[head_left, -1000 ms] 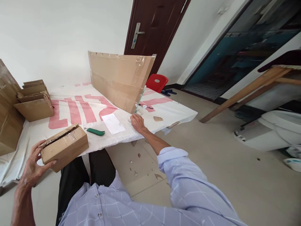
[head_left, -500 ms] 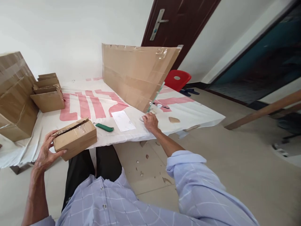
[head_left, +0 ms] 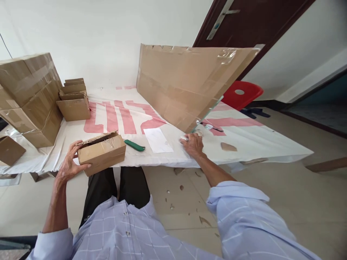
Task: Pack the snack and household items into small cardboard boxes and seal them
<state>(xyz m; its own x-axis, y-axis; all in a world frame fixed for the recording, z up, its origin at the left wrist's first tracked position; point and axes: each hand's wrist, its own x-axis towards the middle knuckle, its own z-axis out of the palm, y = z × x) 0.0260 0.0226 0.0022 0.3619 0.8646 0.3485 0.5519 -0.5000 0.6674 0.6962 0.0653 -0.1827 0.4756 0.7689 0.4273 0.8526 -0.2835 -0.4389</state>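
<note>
A small brown cardboard box point(head_left: 104, 157) lies tilted at the table's front edge, its top seam gaping. My left hand point(head_left: 72, 163) grips its left end, thumb on the near side and fingers at the back. To the right, my right hand point(head_left: 193, 144) rests on the tabletop with fingers closed. A small shiny, whitish thing pokes out by its fingertips, too hidden to name. Between the hands lie a green-handled utility knife point(head_left: 135, 145) and a white sheet of paper point(head_left: 158, 141). Just behind my right hand stands the lower corner of a large upright cardboard panel point(head_left: 187, 86).
Large taped cartons point(head_left: 29, 97) and several small open boxes point(head_left: 73, 104) stand on the left of the cloth-covered table point(head_left: 271, 144). A cardboard scrap point(head_left: 228, 147) lies to the right. Behind is a red chair point(head_left: 244, 94). Scraps litter the floor point(head_left: 187, 213).
The view has swung left, so everything sits further right in the picture. Both hands keep their places, the left on the box and the right beside the panel's corner.
</note>
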